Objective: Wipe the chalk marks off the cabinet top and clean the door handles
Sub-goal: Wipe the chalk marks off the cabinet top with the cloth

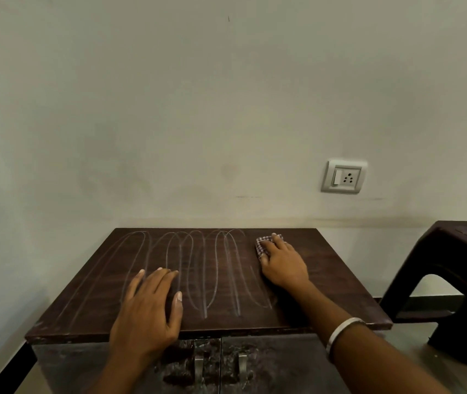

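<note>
A dark wooden cabinet top (334,268) carries looping white chalk marks (198,268) across its left and middle. My right hand (283,265) presses a small checked cloth (262,245) flat against the top near the back right, just right of the marks; most of the cloth is hidden under my fingers. My left hand (149,311) rests flat on the front left of the top with its fingers spread over the chalk. Below the front edge, two metal door handles (199,368) (242,366) sit on either side of the gap between the doors.
A pale wall rises directly behind the cabinet, with a switch and socket plate (344,176) above its right end. A dark plastic stool (460,280) stands close to the cabinet's right side. A white bangle (340,331) is on my right wrist.
</note>
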